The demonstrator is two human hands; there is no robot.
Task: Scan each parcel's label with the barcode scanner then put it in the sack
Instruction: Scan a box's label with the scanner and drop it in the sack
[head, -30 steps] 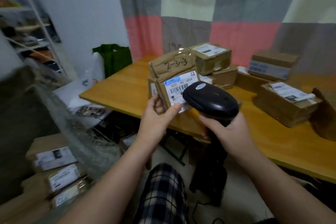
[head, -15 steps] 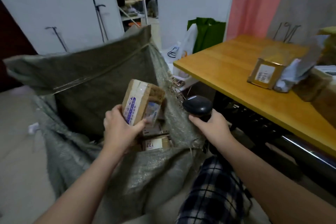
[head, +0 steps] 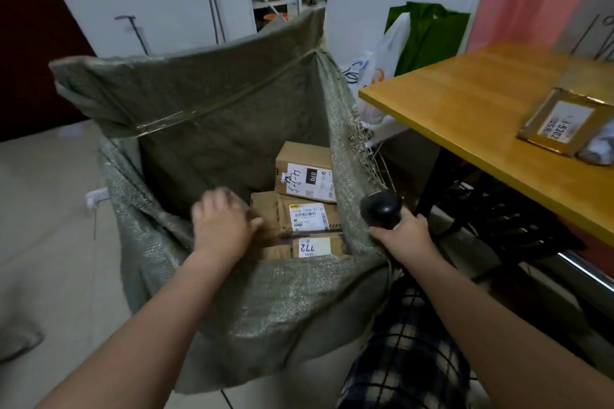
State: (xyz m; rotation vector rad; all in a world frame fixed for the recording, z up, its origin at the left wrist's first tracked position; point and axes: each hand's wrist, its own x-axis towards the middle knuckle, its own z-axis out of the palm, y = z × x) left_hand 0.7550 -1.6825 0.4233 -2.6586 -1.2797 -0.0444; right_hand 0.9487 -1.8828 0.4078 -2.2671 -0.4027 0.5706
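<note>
The grey-green woven sack (head: 265,302) stands open on the floor in front of me. Inside it lie several brown parcels with white labels: one marked 070 (head: 304,173), one beneath it (head: 307,216) and one marked 772 (head: 314,246). My left hand (head: 221,224) is blurred and hangs inside the sack's mouth, thumb spread toward a plain brown parcel (head: 265,209), with nothing seen in its grip. My right hand (head: 407,236) grips the black barcode scanner (head: 382,207) at the sack's right rim.
A wooden table (head: 471,103) stands to the right with a labelled flat parcel (head: 564,121) near its edge. Green and white bags (head: 428,33) lean against the wall behind it. My checked trouser leg (head: 408,352) is below the right arm.
My left hand carried the scanned parcel from the table over into the sack and no longer holds it. My view swung left toward the sack. The scanner came down beside the sack's rim.
</note>
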